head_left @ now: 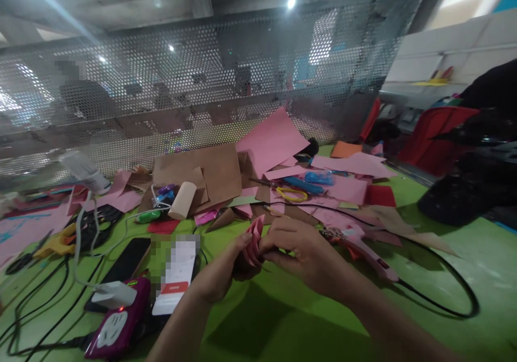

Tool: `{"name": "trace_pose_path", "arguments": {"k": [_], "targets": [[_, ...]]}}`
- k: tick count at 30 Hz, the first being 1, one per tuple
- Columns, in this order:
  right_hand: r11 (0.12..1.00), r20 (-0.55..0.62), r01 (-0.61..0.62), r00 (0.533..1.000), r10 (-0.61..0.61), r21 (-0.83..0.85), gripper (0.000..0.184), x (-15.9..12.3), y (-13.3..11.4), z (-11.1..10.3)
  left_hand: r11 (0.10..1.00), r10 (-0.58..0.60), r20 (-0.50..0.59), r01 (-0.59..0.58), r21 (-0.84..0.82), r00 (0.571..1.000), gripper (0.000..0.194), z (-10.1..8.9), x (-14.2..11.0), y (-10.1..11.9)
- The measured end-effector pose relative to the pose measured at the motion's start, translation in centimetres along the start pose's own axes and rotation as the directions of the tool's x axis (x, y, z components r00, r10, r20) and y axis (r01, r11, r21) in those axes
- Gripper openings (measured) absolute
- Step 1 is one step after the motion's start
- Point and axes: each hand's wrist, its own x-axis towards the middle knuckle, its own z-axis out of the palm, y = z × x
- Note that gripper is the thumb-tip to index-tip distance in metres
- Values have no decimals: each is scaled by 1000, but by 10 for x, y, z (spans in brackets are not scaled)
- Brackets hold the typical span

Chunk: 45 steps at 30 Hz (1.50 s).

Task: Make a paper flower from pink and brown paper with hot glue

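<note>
Layered pink paper, curled into a rosette-like shape (254, 243), is held up over the green table. My left hand (230, 267) has its fingers closed around the paper's left and lower side. From the right, my right hand (297, 243) pinches at its edge with bent fingers; the fingertips are partly hidden. Close by on the right lies a pink glue gun (369, 251), its black cord looping over the table. Behind my hands are scraps of pink paper (349, 188) and brown paper (220, 176).
Yellow-handled scissors (291, 193) lie among the scraps. At the left are a lit phone (175, 276), a dark phone (127, 259), a purple power strip (121, 319) with a white plug, and tangled cables. A perforated metal screen (202, 92) borders the back; a red chair (438, 138) stands right.
</note>
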Motion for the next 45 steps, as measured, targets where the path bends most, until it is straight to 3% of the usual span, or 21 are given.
{"name": "trace_pose_path", "arguments": {"k": [5,13,22,26,33,45], "targets": [[999,38,21,999,-22,24,12,0,0,-6,999,-5,71,8,-42,997,47,4,-2,3],[999,105,-15,994,10,47,12,-1,-3,-9,997,-60,-13,60,-42,998,51,4,-3,3],[998,99,-3,995,-3,58,10,0,1,-6,996,-70,53,73,-54,996,49,3,-5,2],[998,60,15,998,-18,57,7,-1,3,-4,996,-65,13,66,-59,998,48,3,-5,4],[997,-88,-29,996,35,74,6,-2,1,-5,1000,10,-7,-10,-25,1000,44,0,-1,3],[995,-18,-7,1000,5,-100,11,0,-3,4,993,90,38,-93,79,995,40,-5,4,-4]]}}
